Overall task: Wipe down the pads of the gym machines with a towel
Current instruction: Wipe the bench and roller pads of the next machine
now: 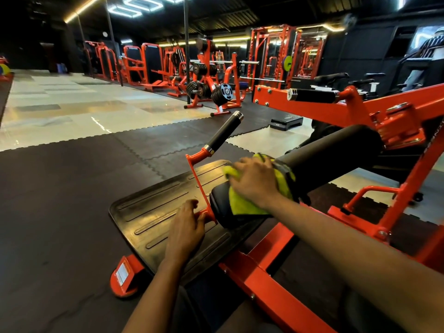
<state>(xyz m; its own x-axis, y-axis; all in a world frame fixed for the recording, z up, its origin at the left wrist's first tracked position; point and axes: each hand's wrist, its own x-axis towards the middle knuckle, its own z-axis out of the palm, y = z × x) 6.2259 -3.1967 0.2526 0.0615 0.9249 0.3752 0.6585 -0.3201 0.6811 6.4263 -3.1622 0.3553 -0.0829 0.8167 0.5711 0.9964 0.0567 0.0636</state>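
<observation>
the right grip lies spread and flat on the yellow-green towel, pressing it down. the towel is draped over the near black pad and reaches the end of the bigger black roller just behind. the left grip has its fingers curled onto the orange bar at the pad's left end.

that bar rises just left of the pad, between the two hands, and carries a tilted handle with a black sleeve. under the left arm lies a ribbed black foot plate. a second handle sticks out from the orange frame farther back. beyond, a low black step sits on the floor, and racks of weight plates stand on dark rubber mats.

a sticker sits on the machine's orange foot; its writing is too small to read.
</observation>
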